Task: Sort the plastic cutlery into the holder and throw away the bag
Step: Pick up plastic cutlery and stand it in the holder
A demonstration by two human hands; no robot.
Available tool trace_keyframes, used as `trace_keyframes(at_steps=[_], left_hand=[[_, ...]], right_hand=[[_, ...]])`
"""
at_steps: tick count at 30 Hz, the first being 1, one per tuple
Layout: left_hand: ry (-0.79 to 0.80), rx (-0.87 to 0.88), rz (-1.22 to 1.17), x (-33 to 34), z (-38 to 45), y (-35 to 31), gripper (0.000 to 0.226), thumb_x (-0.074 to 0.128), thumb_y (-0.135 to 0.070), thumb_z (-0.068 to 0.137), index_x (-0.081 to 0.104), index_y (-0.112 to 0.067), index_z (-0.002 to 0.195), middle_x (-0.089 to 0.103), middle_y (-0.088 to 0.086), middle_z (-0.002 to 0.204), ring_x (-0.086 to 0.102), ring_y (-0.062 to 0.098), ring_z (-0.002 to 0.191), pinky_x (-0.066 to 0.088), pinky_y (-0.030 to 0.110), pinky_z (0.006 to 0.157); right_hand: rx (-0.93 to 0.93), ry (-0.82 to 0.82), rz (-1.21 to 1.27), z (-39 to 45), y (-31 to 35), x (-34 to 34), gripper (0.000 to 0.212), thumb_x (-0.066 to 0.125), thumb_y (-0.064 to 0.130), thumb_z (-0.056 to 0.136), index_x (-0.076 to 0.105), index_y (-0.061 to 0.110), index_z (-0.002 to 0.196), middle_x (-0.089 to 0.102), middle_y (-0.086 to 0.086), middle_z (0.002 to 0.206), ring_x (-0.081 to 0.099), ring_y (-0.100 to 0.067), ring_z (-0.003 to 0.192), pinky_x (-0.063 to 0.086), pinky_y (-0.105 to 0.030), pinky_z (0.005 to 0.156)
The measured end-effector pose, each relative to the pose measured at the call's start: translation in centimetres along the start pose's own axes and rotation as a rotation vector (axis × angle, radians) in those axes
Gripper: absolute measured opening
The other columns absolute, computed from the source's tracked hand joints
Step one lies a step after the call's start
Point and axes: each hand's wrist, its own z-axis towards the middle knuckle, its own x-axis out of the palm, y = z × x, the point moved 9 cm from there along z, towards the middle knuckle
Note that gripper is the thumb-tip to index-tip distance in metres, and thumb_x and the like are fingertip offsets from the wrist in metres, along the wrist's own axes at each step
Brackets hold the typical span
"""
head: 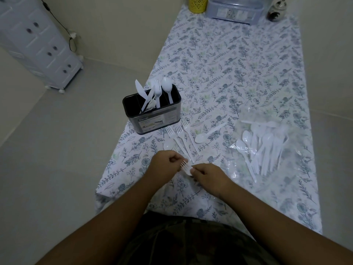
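Observation:
A black cutlery holder (150, 119) stands near the table's left edge with white plastic knives, forks and a spoon upright in its compartments. Three forks (179, 136) and a spoon (207, 133) lie loose in front of it. A clear plastic bag (267, 148) with several white spoons and forks lies to the right. Near the table's front, my left hand (164, 163) and my right hand (208, 176) meet. My right hand pinches a white fork (186, 167) with its tines pointing up-left. My left hand's fingers are curled next to the tines; what they grip is hidden.
The table (248, 77) has a floral cloth. At its far end stand a yellow cup (197, 3), a clear box (234, 9) and a small jar (277, 10). A white drawer cabinet (38, 46) stands on the floor to the left.

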Motion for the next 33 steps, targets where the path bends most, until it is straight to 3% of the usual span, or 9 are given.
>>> trace_keyframes(at_steps=[5,8,10,13,17,20,25,31,33], left_hand=[[-0.06,-0.274,-0.339,0.0,-0.8,2.1,0.033,0.059,-0.033,0.099,0.075,-0.007,0.086,0.074,0.01,0.073,0.069,0.018,0.063,0.059,0.031,0.065],[-0.173,-0.128,0.112,-2.1,-0.8,2.4,0.018,0.067,-0.029,0.093,0.069,-0.014,0.082,0.068,-0.001,0.072,0.064,0.013,0.066,0.051,0.023,0.062],[-0.133,-0.067,0.314,-1.7,-1.0,2.5,0.018,0.074,-0.03,0.086,0.063,-0.017,0.086,0.063,-0.004,0.076,0.06,0.012,0.07,0.044,0.021,0.06],[-0.045,-0.05,0.507,-0.1,-0.8,3.0,0.028,0.077,-0.036,0.081,0.056,-0.018,0.088,0.059,-0.002,0.079,0.058,0.015,0.074,0.048,0.03,0.064],[-0.08,-0.025,0.524,0.0,-0.5,2.9,0.012,0.063,-0.02,0.087,0.057,-0.013,0.079,0.061,0.003,0.073,0.059,0.021,0.071,0.053,0.036,0.063],[-0.114,-0.025,0.483,-0.5,-1.0,3.5,0.008,0.058,-0.014,0.087,0.059,-0.013,0.079,0.061,0.003,0.071,0.059,0.02,0.068,0.051,0.034,0.059],[-0.114,-0.035,0.435,-0.1,-1.4,3.6,0.027,0.074,-0.037,0.083,0.056,-0.017,0.087,0.059,0.0,0.074,0.057,0.017,0.069,0.049,0.033,0.061],[-0.081,-0.029,0.559,0.5,-0.7,3.2,0.014,0.054,-0.019,0.091,0.055,-0.005,0.088,0.057,0.008,0.079,0.053,0.023,0.073,0.037,0.031,0.059],[-0.116,-0.039,0.507,0.1,-1.1,3.2,0.012,0.053,-0.014,0.09,0.056,-0.003,0.085,0.059,0.009,0.075,0.056,0.026,0.069,0.041,0.035,0.055]], right_hand=[[0.028,0.013,0.152,-0.2,-0.3,0.2,0.034,0.051,0.025,0.105,0.062,0.023,0.073,0.069,0.005,0.068,0.065,-0.006,0.058,0.054,-0.027,0.064],[0.132,0.006,0.277,-0.5,-1.5,0.4,0.028,0.048,0.027,0.106,0.064,0.014,0.087,0.071,-0.001,0.069,0.069,-0.014,0.058,0.054,-0.028,0.054],[0.196,0.001,0.35,-0.6,-2.1,0.6,0.027,0.045,0.028,0.107,0.062,0.012,0.096,0.076,-0.008,0.081,0.069,-0.019,0.06,0.05,-0.028,0.051],[0.225,-0.015,0.396,-0.6,-2.2,0.7,0.024,0.042,0.029,0.108,0.059,0.015,0.098,0.079,-0.009,0.09,0.066,-0.019,0.062,0.045,-0.026,0.05],[0.251,-0.056,0.507,-0.4,-2.4,0.6,0.03,0.04,0.028,0.109,0.061,0.008,0.104,0.076,-0.016,0.092,0.06,-0.022,0.066,0.044,-0.026,0.05],[0.261,-0.101,0.629,-0.2,-2.7,0.5,0.036,0.041,0.027,0.109,0.061,-0.003,0.107,0.072,-0.017,0.085,0.056,-0.026,0.067,0.046,-0.035,0.057],[0.293,-0.109,0.724,-0.1,-2.9,0.7,0.031,0.043,0.029,0.109,0.059,0.003,0.104,0.067,-0.012,0.085,0.057,-0.021,0.068,0.052,-0.033,0.06],[0.34,-0.032,0.808,-0.3,-2.9,1.9,0.021,0.047,0.023,0.108,0.053,0.007,0.096,0.064,-0.013,0.086,0.06,-0.021,0.07,0.056,-0.041,0.072],[0.357,-0.033,0.835,-0.4,-2.9,2.1,0.019,0.047,0.022,0.108,0.052,0.008,0.097,0.065,-0.015,0.091,0.065,-0.023,0.077,0.059,-0.048,0.077]])
